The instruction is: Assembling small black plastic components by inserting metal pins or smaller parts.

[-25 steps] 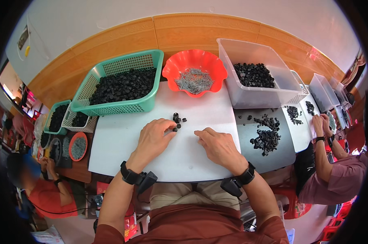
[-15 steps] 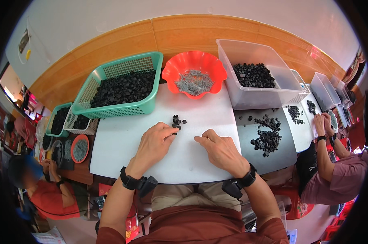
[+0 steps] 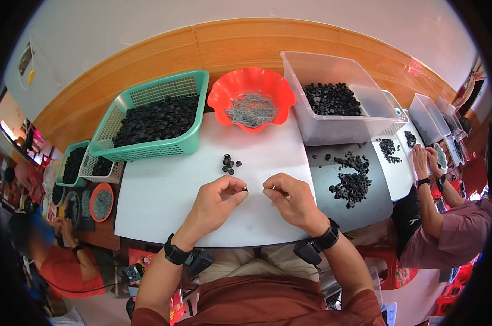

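Over the white work surface [image 3: 164,201], my left hand [image 3: 210,206] pinches a small round black cap [image 3: 245,189] between thumb and forefinger. A short gap away, my right hand [image 3: 295,204] is closed in a pinch too. Something tiny and pale shows at its fingertips, too small to name. Beyond my left hand lies a loose cluster of several black caps [image 3: 227,163]. Further back stands a scalloped red bowl [image 3: 217,101] holding thin grey metal pins [image 3: 251,111].
A green basket [image 3: 164,148] of black pieces stands back left, a clear plastic bin [image 3: 338,130] of black parts back right. Small black parts [image 3: 350,187] lie heaped on a grey board [image 3: 324,204]. Co-workers sit at left [image 3: 72,266] and right [image 3: 452,233].
My left hand has come away from the cap cluster with a cap in its fingertips. My right hand has turned into a pinch facing it. The view has shifted slightly.
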